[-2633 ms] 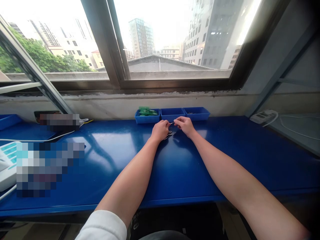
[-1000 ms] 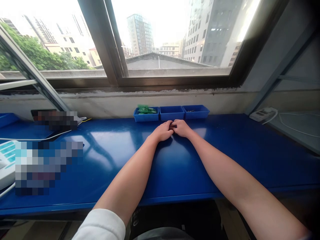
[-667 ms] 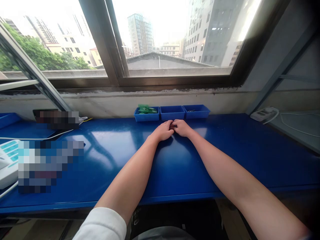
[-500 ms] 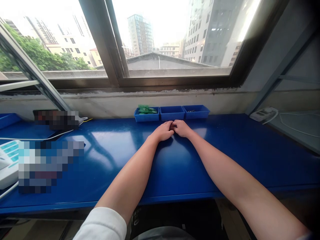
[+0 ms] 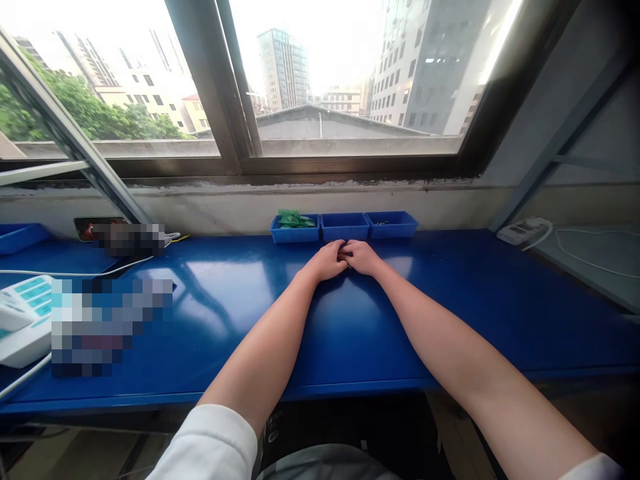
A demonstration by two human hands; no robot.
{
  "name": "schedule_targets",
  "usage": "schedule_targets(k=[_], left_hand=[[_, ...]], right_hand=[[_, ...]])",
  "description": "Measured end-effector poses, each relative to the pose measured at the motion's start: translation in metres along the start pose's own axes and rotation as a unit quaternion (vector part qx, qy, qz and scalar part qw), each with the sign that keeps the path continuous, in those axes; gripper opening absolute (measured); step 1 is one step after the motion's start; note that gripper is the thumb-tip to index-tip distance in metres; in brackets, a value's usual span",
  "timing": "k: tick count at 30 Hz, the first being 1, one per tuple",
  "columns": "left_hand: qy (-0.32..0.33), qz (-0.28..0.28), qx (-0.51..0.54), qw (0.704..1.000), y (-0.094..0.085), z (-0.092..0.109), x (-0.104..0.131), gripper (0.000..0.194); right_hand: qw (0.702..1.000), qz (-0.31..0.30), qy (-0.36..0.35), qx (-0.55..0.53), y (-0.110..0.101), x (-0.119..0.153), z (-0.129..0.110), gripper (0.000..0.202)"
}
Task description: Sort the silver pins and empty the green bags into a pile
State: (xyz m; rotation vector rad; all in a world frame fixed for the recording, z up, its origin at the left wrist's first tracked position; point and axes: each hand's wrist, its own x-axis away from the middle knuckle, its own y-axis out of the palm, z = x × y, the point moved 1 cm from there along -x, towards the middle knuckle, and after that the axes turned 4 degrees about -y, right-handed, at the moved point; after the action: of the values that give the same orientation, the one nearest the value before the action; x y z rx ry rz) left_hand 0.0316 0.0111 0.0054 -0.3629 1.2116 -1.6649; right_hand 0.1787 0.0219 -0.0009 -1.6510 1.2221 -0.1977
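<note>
My left hand (image 5: 330, 261) and my right hand (image 5: 363, 258) meet low over the blue tabletop (image 5: 350, 347), their fingers curled in and touching. Whatever they hold, if anything, is hidden between the fingers. Just behind them, side by side, stand three small blue bins. Green plastic packaging (image 5: 296, 219) fills part of the left bin (image 5: 295, 234). The middle bin (image 5: 345, 229) is directly beyond my fingertips. Small metallic-looking pieces lie in the right bin (image 5: 393, 229), too small to name.
At the left are a white power strip (image 5: 25, 333), cables and blurred-out items, with a blue tray (image 5: 20, 238) farther back. A white socket block (image 5: 524, 230) with a cord lies at the far right. Metal shelf posts (image 5: 540, 140) flank the window.
The view has shifted slightly. My hands stay together in front of the bins, and their fingers have moved a little against each other.
</note>
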Motion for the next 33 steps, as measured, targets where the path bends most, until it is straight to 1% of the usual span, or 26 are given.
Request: schedule_targets(k=[3,7,11,14,16,19,21,25,30,33], left_hand=[[0.009,0.007,0.011,1.0,-0.001,0.001,0.001,0.061],[0.025,0.012,0.016,0.999,-0.001,0.003,0.0,0.057],[0.019,0.015,0.01,1.0,-0.002,0.005,0.001,0.052],[0.015,0.035,0.006,0.999,-0.004,0.006,0.002,0.048],[0.0,0.063,-0.005,0.998,-0.005,0.006,0.002,0.045],[-0.024,0.104,-0.023,0.994,-0.005,0.004,0.002,0.035],[-0.023,0.121,-0.032,0.992,-0.006,0.003,0.0,0.028],[-0.013,0.14,-0.042,0.989,-0.006,0.0,-0.002,0.029],[-0.04,0.139,-0.07,0.987,-0.008,0.0,-0.001,0.029],[-0.053,0.134,-0.076,0.987,-0.008,0.0,-0.001,0.029]], right_hand=[[1.0,-0.004,0.0,-0.008,0.001,-0.002,-0.001,0.018],[0.999,-0.006,0.025,-0.021,0.001,-0.005,-0.003,0.013],[0.999,-0.006,0.034,-0.041,0.0,-0.005,-0.004,0.011],[0.993,0.019,0.059,-0.1,0.0,-0.004,-0.001,0.012],[0.987,0.053,0.086,-0.128,0.0,-0.005,0.003,0.013],[0.976,0.119,0.118,-0.139,0.0,-0.006,0.01,0.016],[0.972,0.14,0.124,-0.145,-0.001,-0.007,0.012,0.018],[0.965,0.151,0.124,-0.173,-0.001,-0.007,0.012,0.021],[0.936,0.165,0.095,-0.297,-0.003,-0.005,0.007,0.022],[0.93,0.166,0.1,-0.312,-0.005,-0.003,0.004,0.022]])
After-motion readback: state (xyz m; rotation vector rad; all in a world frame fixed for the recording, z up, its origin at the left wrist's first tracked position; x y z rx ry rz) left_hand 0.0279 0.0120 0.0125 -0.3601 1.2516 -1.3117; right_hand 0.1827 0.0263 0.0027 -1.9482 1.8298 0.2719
